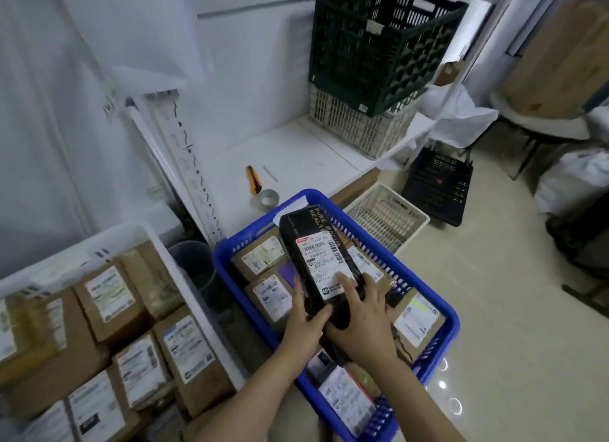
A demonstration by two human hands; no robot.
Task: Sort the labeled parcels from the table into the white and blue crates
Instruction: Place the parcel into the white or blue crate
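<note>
Gripping the black parcel (321, 263) by its near end with my left hand (304, 323) and right hand (362, 323), over the middle of the blue crate (220, 260), I judge it light, soft and slick, best clasped across its width.

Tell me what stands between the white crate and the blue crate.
A grey round bin stands in the gap between the white crate and the blue crate, as the head view shows.

Likely a parcel depot: stacked crates (379, 56), labelled parcels (110, 293).
</note>
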